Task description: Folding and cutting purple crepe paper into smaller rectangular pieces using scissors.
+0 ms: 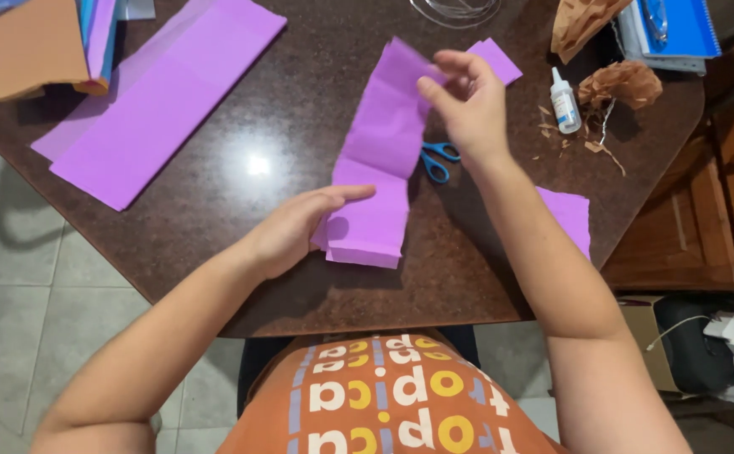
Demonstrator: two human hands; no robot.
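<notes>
A long strip of purple tissue paper [382,151], creased across in several places, lies on the dark brown table [283,109]. My left hand [295,227] rests flat against the strip's near left edge, fingers pointing right. My right hand [464,101] pinches the strip's far end and lifts it off the table. Blue-handled scissors [437,160] lie just right of the strip, partly under my right wrist.
A larger purple sheet [161,92] lies at the far left beside a stack of coloured paper [47,42]. A small purple piece [569,214] sits right. A white glue bottle [564,101], a brown paper flower [623,84], scraps and a blue notebook [678,29] crowd the far right.
</notes>
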